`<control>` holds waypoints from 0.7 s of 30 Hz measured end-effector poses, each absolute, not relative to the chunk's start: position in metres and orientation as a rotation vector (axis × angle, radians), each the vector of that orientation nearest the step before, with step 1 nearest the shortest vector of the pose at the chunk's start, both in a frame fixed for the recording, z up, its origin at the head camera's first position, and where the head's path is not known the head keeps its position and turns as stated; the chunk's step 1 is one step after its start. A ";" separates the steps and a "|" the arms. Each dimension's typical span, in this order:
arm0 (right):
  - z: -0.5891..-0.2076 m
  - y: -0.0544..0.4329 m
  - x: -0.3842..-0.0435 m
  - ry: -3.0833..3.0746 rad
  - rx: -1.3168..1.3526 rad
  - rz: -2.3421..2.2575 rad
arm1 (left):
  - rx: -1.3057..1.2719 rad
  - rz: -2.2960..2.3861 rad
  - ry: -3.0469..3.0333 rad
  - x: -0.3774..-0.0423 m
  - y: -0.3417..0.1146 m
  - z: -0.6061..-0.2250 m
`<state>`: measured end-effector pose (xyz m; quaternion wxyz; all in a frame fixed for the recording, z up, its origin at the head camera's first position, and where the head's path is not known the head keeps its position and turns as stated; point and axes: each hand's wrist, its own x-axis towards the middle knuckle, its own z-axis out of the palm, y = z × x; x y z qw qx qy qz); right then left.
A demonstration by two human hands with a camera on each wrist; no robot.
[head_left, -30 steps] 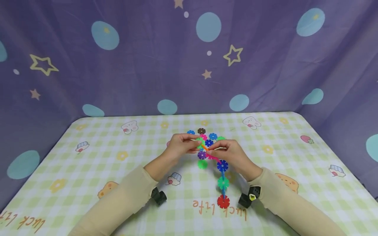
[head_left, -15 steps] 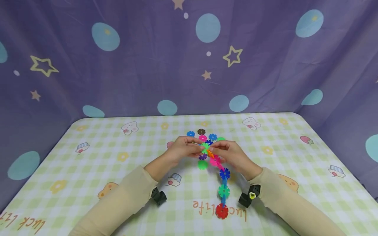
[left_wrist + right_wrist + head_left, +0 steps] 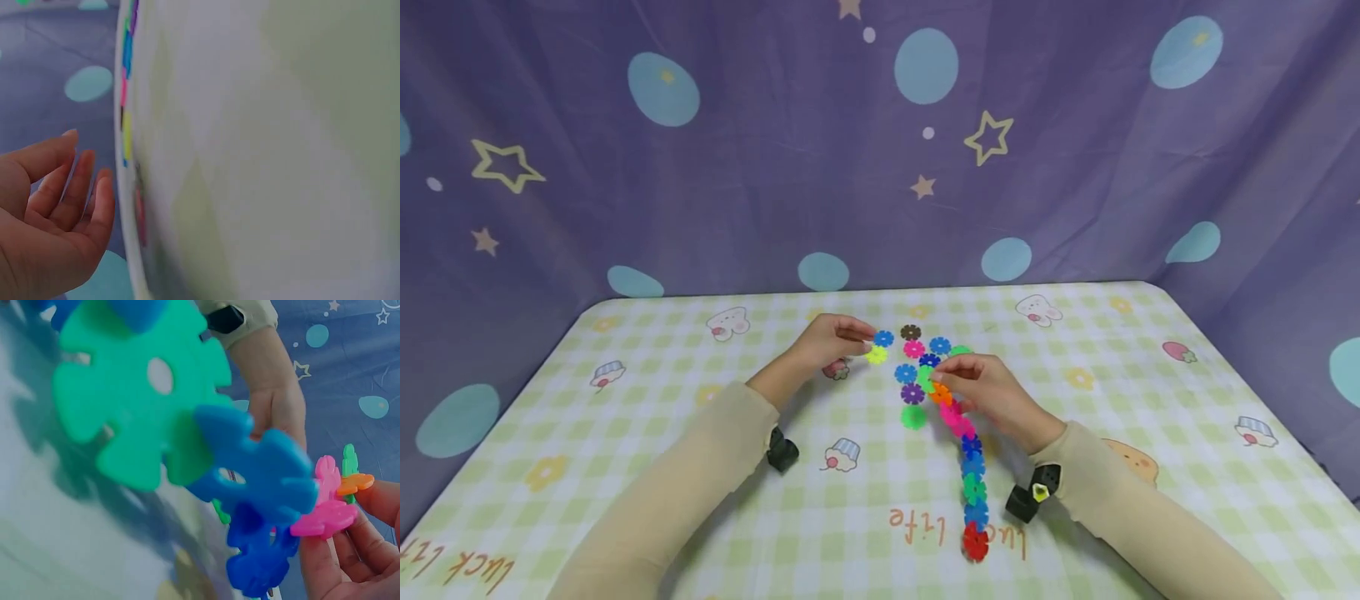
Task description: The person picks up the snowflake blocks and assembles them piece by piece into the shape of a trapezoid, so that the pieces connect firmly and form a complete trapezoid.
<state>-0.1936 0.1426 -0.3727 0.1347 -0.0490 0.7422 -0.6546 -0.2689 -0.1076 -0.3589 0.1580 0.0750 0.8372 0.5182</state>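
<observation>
My right hand [image 3: 992, 392] pinches the upper end of a chain of interlocking notched plastic discs [image 3: 974, 490]. From its green disc [image 3: 926, 379] and orange disc [image 3: 941, 393], the chain runs through pink, blue and teal ones to a red disc [image 3: 976, 543] at the near end. In the right wrist view, thumb and fingers are around the orange piece [image 3: 356, 483] and pink piece [image 3: 325, 519]. My left hand [image 3: 829, 340] is beside a loose yellow disc [image 3: 876, 355] and a blue disc [image 3: 883, 338]; the left wrist view shows its fingers [image 3: 81, 181] loosely bent, holding nothing.
Several more loose discs lie mid-table, among them a brown disc [image 3: 911, 332], a purple disc [image 3: 912, 393] and a light green disc [image 3: 913, 417]. A checked cloth [image 3: 760, 533] covers the table. Behind it hangs a purple curtain [image 3: 737, 192].
My left hand has let go of the green disc and moved left and away to the yellow and blue discs. The green disc stays on the chain in my right hand; the chain has turned.
</observation>
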 end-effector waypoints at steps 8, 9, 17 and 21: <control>-0.371 0.145 -0.195 2.047 -0.214 -1.978 | 0.322 1.370 2.432 -0.282 -0.105 -0.372; -0.371 0.146 -0.194 2.023 -0.237 -1.994 | 0.345 1.356 2.444 -0.282 -0.104 -0.373; -0.370 0.151 -0.197 1.787 -0.421 -2.108 | 0.419 1.219 2.582 -0.281 -0.098 -0.376; -0.370 0.153 -0.198 1.730 -0.445 -2.124 | 0.434 1.233 2.573 -0.283 -0.100 -0.379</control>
